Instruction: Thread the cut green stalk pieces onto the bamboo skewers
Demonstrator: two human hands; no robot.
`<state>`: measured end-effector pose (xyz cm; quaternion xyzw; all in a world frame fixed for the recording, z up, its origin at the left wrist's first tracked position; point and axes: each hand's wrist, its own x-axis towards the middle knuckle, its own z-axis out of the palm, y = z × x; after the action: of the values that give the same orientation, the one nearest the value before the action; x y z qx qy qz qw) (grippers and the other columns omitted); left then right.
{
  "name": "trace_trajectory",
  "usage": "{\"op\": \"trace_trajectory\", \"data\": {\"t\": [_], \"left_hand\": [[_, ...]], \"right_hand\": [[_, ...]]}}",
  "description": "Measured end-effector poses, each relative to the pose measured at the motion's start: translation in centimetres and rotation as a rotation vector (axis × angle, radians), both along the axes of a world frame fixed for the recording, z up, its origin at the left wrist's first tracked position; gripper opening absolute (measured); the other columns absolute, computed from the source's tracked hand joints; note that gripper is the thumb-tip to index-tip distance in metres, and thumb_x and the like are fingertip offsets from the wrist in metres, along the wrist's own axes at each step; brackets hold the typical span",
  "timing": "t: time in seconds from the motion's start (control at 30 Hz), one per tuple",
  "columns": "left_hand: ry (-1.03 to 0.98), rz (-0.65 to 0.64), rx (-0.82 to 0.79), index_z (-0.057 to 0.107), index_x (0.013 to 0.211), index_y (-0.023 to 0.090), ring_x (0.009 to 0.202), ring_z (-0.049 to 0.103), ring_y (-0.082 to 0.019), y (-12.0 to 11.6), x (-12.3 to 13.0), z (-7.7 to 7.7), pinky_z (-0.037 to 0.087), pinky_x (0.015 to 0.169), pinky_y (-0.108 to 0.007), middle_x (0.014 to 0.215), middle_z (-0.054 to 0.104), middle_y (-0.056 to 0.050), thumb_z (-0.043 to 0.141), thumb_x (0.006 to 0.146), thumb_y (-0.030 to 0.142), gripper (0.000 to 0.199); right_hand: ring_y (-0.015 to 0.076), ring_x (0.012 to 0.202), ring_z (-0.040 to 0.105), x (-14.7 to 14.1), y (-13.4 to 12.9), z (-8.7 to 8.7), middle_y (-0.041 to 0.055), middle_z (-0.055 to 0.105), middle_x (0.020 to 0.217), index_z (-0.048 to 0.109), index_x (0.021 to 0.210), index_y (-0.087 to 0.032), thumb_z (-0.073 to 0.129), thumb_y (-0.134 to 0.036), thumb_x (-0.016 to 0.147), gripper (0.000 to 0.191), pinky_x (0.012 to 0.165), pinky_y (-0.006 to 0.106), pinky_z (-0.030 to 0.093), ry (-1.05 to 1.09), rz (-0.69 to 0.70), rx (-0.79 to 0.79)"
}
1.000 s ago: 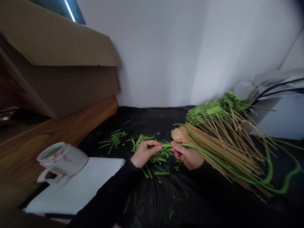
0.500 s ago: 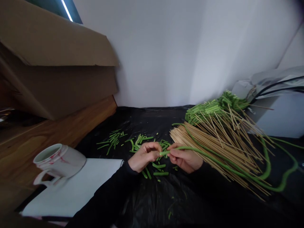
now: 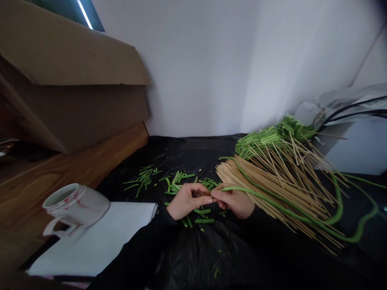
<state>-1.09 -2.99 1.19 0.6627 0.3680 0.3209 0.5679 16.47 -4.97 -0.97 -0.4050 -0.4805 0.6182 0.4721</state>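
Observation:
A long green bean [image 3: 269, 197] runs from my fingers over the bamboo skewers and loops at the right. My right hand [image 3: 237, 201] is closed around the bean near its end, thumb on top. My left hand [image 3: 189, 200] pinches at that same end, its fingertips meeting those of the right, so the bean's tip is hidden. Short cut bean pieces [image 3: 204, 221] lie on the black plastic sheet [image 3: 193, 257] below and behind my hands. To the right sits a large bundle of bamboo skewers [image 3: 272, 185].
Behind the skewers lies a heap of cut green bean pieces [image 3: 261, 141]. At the left, a white mug [image 3: 81, 205] with red streaks rests on a white pad [image 3: 99, 241]. A cardboard box [image 3: 75, 108] stands back left; a pale box [image 3: 356, 145] stands at the right.
My left hand has moved right, closing the gap to my right hand. The bean end that showed between them is now covered by fingers.

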Motion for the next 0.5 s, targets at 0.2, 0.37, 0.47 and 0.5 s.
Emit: {"op": "trace_trajectory", "data": {"t": [0.2, 0.37, 0.47, 0.5], "left_hand": [[0.013, 0.049, -0.028, 0.069, 0.079, 0.012, 0.048, 0.046, -0.007, 0.50, -0.56, 0.16, 0.032, 0.045, -0.019, 0.061, 0.063, -0.002, 0.076, 0.063, 0.036, 0.030], [0.097, -0.036, 0.048, 0.071, 0.070, 0.012, 0.053, 0.048, -0.010, 0.67, -0.93, 0.53, 0.036, 0.051, -0.022, 0.060, 0.062, -0.002, 0.067, 0.073, 0.040, 0.028], [0.112, -0.028, 0.122, 0.073, 0.071, 0.012, 0.058, 0.049, -0.011, 0.53, -0.65, 0.19, 0.037, 0.055, -0.023, 0.063, 0.060, -0.002, 0.071, 0.069, 0.038, 0.026], [0.116, -0.020, 0.126, 0.073, 0.075, 0.012, 0.058, 0.049, -0.011, 0.47, -0.54, -0.01, 0.037, 0.055, -0.023, 0.064, 0.060, -0.002, 0.073, 0.067, 0.037, 0.026]], "right_hand": [[0.0062, 0.043, 0.047, 0.49, 0.39, -0.03, -0.0041, 0.061, 0.058, 0.062, 0.076, -0.019, 0.073, -0.041, 0.065, 0.027, 0.042, 0.020, 0.035, 0.076, -0.064, -0.014], [0.0072, 0.042, 0.048, 0.83, 0.60, 0.11, -0.0027, 0.062, 0.057, 0.059, 0.069, -0.018, 0.074, -0.041, 0.064, 0.028, 0.041, 0.021, 0.036, 0.008, -0.081, 0.017], [0.0078, 0.042, 0.049, 0.69, 0.44, 0.17, -0.0033, 0.060, 0.055, 0.059, 0.070, -0.018, 0.073, -0.042, 0.065, 0.028, 0.040, 0.021, 0.036, -0.044, -0.064, 0.048], [0.0078, 0.042, 0.048, 0.61, 0.36, 0.21, -0.0035, 0.060, 0.054, 0.058, 0.070, -0.018, 0.072, -0.042, 0.065, 0.028, 0.040, 0.020, 0.036, -0.062, -0.057, 0.059]]}}
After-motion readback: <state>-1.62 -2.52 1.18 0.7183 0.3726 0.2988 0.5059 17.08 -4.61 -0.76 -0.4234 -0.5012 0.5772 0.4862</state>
